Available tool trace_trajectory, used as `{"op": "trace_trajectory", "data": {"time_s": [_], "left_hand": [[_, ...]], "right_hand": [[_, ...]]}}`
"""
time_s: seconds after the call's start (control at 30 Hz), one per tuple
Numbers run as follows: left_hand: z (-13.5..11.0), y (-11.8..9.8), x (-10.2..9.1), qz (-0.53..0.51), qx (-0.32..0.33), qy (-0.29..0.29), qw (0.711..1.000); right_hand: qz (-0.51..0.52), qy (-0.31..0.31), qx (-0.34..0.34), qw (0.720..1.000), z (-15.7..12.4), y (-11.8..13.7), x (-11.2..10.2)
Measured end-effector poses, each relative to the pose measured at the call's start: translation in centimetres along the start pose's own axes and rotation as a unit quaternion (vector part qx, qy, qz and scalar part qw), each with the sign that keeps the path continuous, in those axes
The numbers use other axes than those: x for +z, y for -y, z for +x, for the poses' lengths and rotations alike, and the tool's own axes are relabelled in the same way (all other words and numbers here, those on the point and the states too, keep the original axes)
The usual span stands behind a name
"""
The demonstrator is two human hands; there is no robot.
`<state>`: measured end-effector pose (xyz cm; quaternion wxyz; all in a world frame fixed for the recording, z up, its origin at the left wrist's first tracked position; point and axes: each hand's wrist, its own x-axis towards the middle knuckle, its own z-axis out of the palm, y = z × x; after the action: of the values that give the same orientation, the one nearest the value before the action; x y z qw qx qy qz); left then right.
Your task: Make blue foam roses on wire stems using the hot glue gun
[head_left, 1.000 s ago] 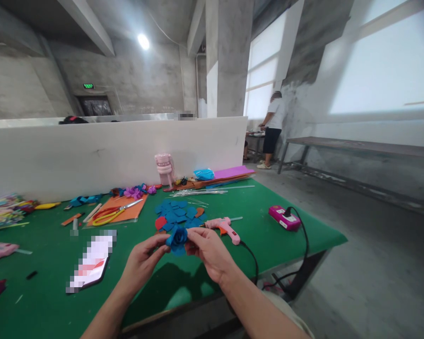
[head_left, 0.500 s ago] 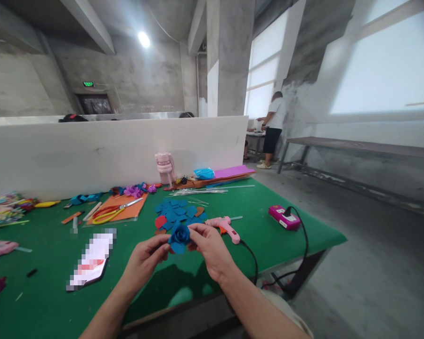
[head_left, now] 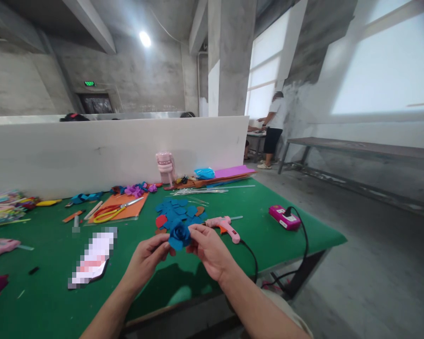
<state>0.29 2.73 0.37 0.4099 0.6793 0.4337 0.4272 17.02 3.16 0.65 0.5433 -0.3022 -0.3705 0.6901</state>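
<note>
A blue foam rose (head_left: 178,235) is held up above the green table (head_left: 49,292) between both my hands. My left hand (head_left: 146,259) pinches it from the left with its fingertips. My right hand (head_left: 208,249) pinches it from the right, fingers curled round the petals. Just behind the rose lies a heap of loose blue foam petals (head_left: 178,213) with a red piece among them. A pink glue gun (head_left: 223,225) rests on the table right of the heap, close to my right hand.
Yellow-handled scissors (head_left: 109,213) lie on an orange sheet at the left, a phone (head_left: 92,260) nearer me. A pink power strip (head_left: 284,217) with black cable sits at the right edge. A white partition (head_left: 92,155) backs the table. A person (head_left: 272,132) stands far off.
The rose has turned slightly between my fingertips and sits a little higher than a second ago. Both hands stay in nearly the same place.
</note>
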Motion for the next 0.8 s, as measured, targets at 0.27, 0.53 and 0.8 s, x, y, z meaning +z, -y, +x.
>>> {"op": "trace_trajectory", "data": {"time_s": [0.27, 0.53, 0.8], "left_hand": [[0.1, 1.4, 0.8, -0.139, -0.039, 0.017, 0.989], [0.1, 1.8, 0.8, -0.176, -0.072, 0.014, 0.982], [0.3, 1.9, 1.0, -0.181, -0.063, 0.015, 0.981]], "right_hand": [[0.081, 0.023, 0.029, 0.996, 0.1, -0.3, 0.0], [0.004, 0.042, 0.023, 0.999, -0.4, 0.6, 0.0], [-0.015, 0.078, 0.018, 0.997, -0.8, 0.3, 0.3]]}}
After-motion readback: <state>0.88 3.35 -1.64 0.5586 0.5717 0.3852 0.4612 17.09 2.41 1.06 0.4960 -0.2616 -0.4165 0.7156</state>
